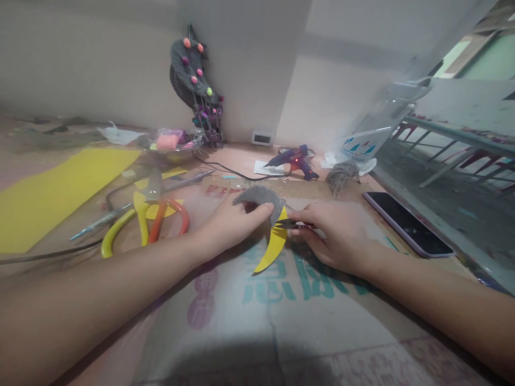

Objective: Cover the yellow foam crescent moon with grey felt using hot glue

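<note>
My left hand [235, 221] is closed on a curved crescent piece [270, 214], grey felt on its upper part and yellow foam [272, 249] on its lower tip. My right hand [336, 233] grips small dark scissors [292, 224] whose blades meet the crescent's edge where grey and yellow join. Both hands work over a printed woven sack [281, 300] spread on the table.
Yellow-handled and orange-handled tools [145, 220] lie at the left beside a yellow foam sheet [52, 190]. A blue glue gun [293, 160], a twine ball [341, 176] and a phone [406, 222] sit behind and right. A grey decorated ornament [195, 80] stands in the corner.
</note>
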A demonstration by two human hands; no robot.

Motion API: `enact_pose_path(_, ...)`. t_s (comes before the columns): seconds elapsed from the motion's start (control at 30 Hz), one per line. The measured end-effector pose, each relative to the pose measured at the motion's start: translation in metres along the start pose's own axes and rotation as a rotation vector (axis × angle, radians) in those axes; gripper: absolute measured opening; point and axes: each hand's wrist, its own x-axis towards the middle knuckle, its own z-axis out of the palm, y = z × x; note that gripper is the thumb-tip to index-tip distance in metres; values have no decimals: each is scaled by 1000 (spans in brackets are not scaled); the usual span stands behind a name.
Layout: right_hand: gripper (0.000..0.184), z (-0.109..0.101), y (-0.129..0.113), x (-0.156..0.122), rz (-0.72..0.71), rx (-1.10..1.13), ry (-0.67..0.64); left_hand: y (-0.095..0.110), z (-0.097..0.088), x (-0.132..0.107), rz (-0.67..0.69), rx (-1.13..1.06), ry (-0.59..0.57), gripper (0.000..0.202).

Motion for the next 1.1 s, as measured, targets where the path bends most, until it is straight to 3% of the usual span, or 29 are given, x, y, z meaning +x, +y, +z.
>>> enact_pose_path(0.53,15,0,-3,5,-78,-26,29,1,-1,-1,-16,2,-17,32)
enact_pose_path(0.77,16,2,-1,3,-115,-64,22,2,-1,-2,-83,-32,-55,37)
enact_pose_path(1.1,20,2,1,1,-88,-48,0,-3,-1,-2,-73,-26,-55,38)
